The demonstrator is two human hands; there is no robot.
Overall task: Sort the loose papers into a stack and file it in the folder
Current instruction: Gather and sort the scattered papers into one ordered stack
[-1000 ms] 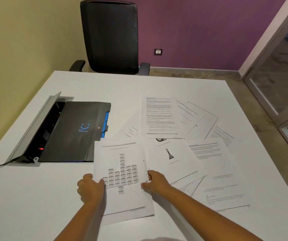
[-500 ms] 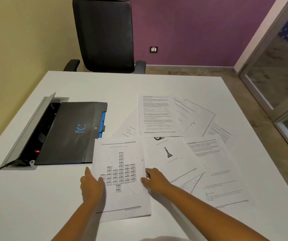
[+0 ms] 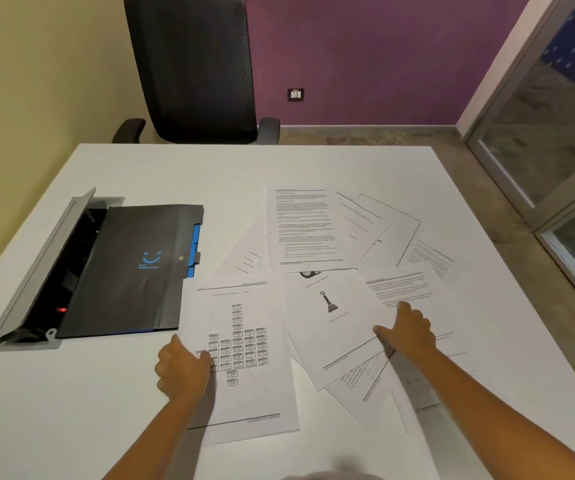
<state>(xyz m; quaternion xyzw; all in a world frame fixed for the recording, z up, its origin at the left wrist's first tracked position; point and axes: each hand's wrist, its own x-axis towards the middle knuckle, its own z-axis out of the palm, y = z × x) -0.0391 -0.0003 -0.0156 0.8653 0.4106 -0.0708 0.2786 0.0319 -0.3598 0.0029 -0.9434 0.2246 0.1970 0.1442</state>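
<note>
Hands (image 3: 182,370) on papers (image 3: 331,323) — (folder (image 3: 133,271) closed).

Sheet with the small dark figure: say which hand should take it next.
Probably the right hand: it already rests at the sheet with the small dark figure. The left hand holds the chart sheet.
</note>
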